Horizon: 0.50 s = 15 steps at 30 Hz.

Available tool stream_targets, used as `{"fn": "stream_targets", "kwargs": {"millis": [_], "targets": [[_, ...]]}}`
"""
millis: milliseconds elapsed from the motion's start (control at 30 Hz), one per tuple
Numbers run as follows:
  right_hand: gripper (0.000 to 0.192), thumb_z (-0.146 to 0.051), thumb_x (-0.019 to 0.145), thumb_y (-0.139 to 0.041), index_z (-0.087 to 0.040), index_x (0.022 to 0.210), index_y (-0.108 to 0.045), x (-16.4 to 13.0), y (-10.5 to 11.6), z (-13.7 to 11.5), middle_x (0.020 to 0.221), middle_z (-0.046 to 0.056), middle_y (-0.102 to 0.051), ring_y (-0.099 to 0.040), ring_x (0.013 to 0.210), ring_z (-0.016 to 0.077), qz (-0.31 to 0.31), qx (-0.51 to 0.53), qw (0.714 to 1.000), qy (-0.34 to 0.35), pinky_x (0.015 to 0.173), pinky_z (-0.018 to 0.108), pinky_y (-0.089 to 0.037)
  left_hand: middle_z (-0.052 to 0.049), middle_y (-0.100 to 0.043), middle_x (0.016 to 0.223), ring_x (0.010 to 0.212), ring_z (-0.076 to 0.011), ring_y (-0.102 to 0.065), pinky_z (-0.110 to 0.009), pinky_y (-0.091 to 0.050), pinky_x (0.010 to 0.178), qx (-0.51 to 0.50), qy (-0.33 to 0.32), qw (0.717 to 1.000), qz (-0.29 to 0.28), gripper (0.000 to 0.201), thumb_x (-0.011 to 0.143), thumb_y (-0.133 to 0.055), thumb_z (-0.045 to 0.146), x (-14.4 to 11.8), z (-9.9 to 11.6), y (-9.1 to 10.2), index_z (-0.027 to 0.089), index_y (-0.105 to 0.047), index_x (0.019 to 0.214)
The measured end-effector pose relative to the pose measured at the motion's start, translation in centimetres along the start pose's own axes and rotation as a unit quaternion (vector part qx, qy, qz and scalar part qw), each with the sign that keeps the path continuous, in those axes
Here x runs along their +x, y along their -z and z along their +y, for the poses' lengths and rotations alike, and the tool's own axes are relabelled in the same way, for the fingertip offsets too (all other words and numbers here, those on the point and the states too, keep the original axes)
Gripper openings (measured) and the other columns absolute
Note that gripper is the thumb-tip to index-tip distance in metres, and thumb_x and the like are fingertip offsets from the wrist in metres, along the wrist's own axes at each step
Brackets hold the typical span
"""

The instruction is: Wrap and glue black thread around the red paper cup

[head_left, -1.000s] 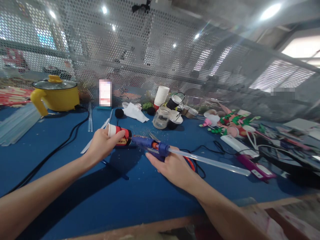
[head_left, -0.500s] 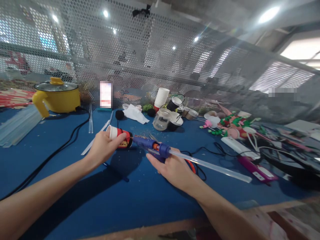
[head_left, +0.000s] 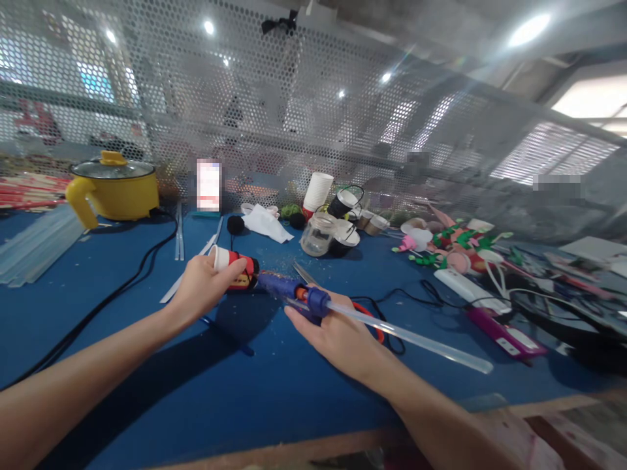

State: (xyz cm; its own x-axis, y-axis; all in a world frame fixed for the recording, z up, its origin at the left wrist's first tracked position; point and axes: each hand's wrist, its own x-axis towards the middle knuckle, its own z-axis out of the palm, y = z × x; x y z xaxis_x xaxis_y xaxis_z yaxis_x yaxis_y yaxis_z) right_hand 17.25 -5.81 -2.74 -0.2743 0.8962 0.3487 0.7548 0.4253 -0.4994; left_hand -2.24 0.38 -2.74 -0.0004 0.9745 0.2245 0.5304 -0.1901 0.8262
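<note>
Honestly, your left hand (head_left: pixel 200 281) pinches the cup (head_left: pixel 250 267), your right hand (head_left: pixel 345 339) curls round the gun (head_left: pixel 283 285) — one slip could burn you.

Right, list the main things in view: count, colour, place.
paper cup: 1, white, red and black, centre
glue gun: 1, blue, centre
glue stick: 1, clear, in glue gun
pot: 1, yellow, back left
strips: many, clear, far left
sticks: many, red and cream, far left
balls: 2, black, back centre
jar: 1, clear, back centre
cup stack: 1, white, behind jar
power strip: 1, purple, right
bar: 1, white, right
craft pile: 1, pink and green, right
table: 1, blue, beneath
left hand: 1, bare, on paper cup
right hand: 1, bare, on glue gun
</note>
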Motion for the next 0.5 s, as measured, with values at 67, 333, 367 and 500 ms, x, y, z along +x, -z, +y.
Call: {"fn": "stream_targets", "kwargs": {"millis": [67,333,367,500], "targets": [[0.017,-0.033,0.079,-0.044,-0.021,0.076,-0.055,-0.10,-0.04,0.05,0.062,0.001,-0.057,-0.051,0.051,0.0143,-0.004,0.002,1.000,-0.001,0.048,0.026,-0.038,0.007,-0.029,0.039,0.037,-0.0050,-0.022,-0.018,-0.014,0.033,-0.003,0.007,1.000,-0.004,0.038,0.064,-0.052,0.045,-0.01,0.02,0.04,0.016,-0.041,0.043],[0.014,-0.033,0.079,-0.045,-0.021,0.076,-0.052,-0.02,-0.38,0.02,0.071,0.002,-0.060,-0.056,0.061,0.0156,-0.003,-0.024,1.000,0.005,0.057,0.027,-0.041,0.007,-0.027,0.039,0.037,-0.0053,-0.022,-0.020,-0.014,0.033,-0.003,0.001,1.000,0.004,0.039,0.064,-0.052,0.043,-0.09,0.24,0.10,0.018,-0.033,0.041],[0.015,-0.033,0.079,-0.045,-0.020,0.076,-0.052,-0.03,-0.42,0.00,0.072,0.002,-0.060,-0.056,0.063,0.0159,-0.002,-0.029,1.000,0.008,0.058,0.027,-0.041,0.007,-0.026,0.038,0.036,-0.0053,-0.022,-0.020,-0.013,0.033,-0.005,0.004,1.000,0.006,0.039,0.064,-0.052,0.042,-0.07,0.26,0.13,0.018,-0.032,0.041],[0.016,-0.034,0.079,-0.045,-0.021,0.078,-0.053,-0.09,-0.36,0.00,0.069,0.002,-0.059,-0.055,0.061,0.0162,-0.002,-0.024,1.000,0.012,0.057,0.028,-0.041,0.007,-0.026,0.037,0.035,-0.0053,-0.021,-0.020,-0.013,0.033,-0.023,0.014,1.000,0.008,0.040,0.063,-0.053,0.042,-0.02,0.25,0.15,0.019,-0.030,0.041]]}}
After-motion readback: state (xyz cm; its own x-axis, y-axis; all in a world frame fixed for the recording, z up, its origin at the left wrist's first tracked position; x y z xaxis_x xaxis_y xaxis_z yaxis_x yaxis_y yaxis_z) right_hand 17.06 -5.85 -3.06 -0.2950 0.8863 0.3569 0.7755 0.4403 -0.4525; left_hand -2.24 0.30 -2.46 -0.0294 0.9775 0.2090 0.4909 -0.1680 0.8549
